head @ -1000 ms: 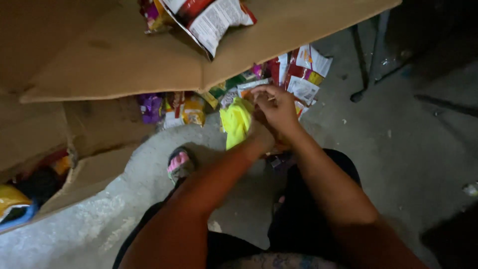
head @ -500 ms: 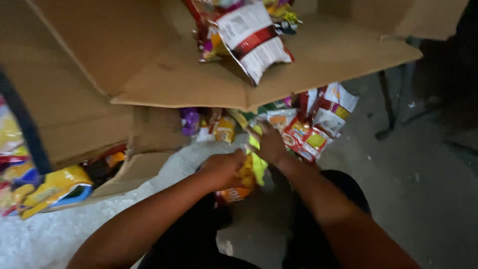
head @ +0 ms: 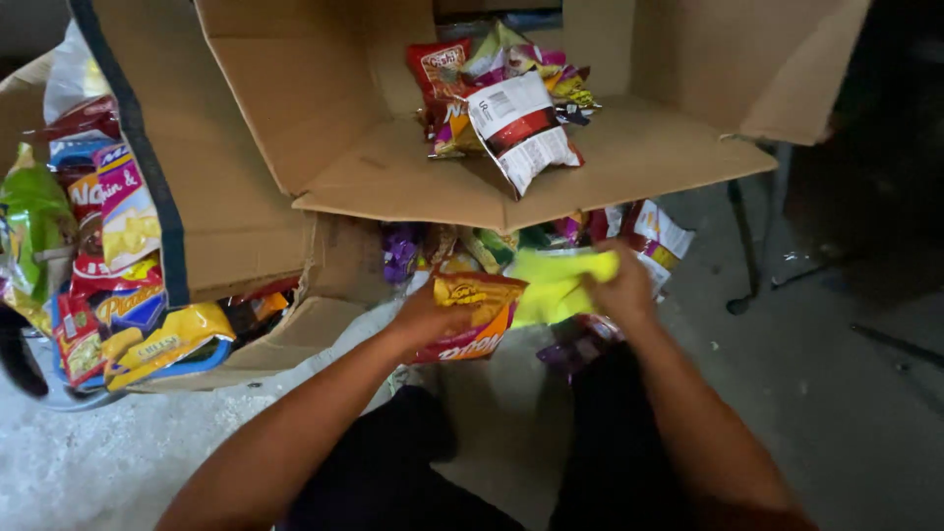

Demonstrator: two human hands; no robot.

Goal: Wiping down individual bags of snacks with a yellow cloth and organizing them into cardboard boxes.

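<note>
Orange snack packet [head: 470, 317] gripped in my left hand [head: 425, 317], bright yellow packet [head: 559, 283] pinched in my right hand [head: 619, 287], both below the cardboard box flap [head: 413, 187].

Left hand [head: 425, 320] closed in a grip; right hand [head: 621, 290] likewise; forearms extended forward.

Two bare forearms enter from the bottom of the frame, without sleeves, watch or bracelet; the left hand [head: 425, 317] sits just left of centre and the right hand [head: 621, 287] right of centre, both without gloves or rings that can be made out; below them, at lower centre, the legs are covered in dark, near-black trousers [head: 393, 462]; the cloth looks plain and unpatterned; its finer detail is lost in shadow.
</note>
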